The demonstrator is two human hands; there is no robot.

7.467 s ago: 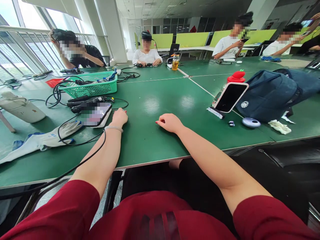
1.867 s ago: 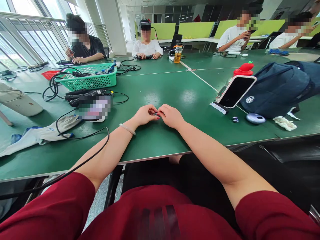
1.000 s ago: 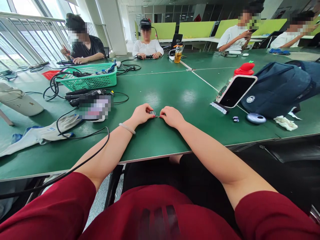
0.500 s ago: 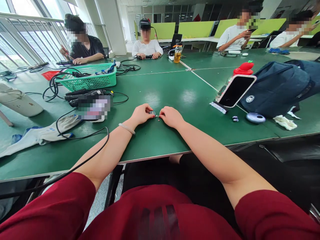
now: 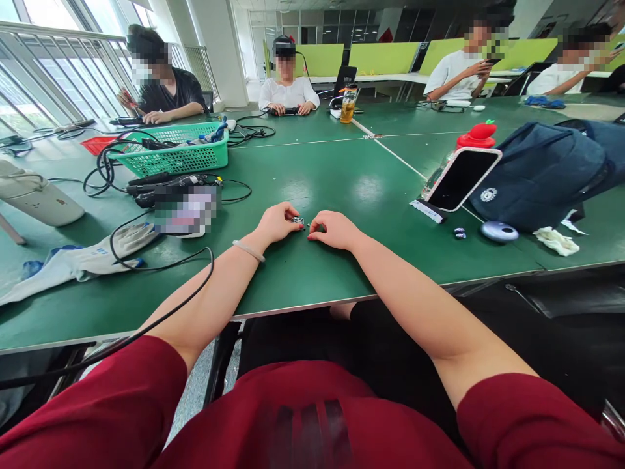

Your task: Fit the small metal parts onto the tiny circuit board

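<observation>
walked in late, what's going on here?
A person in a dark red top is working bare-handed at a green table. The left hand pinches a small silvery object, too small to identify. The right hand is just beside it, thumb and index finger parted; whether it holds anything is unclear. A green plastic basket stands to the left, and a propped phone and navy backpack to the right.

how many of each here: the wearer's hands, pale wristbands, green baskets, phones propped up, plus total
Wearer's left hand and right hand: 2
Pale wristband: 1
Green basket: 1
Propped phone: 1
Total: 5
</observation>
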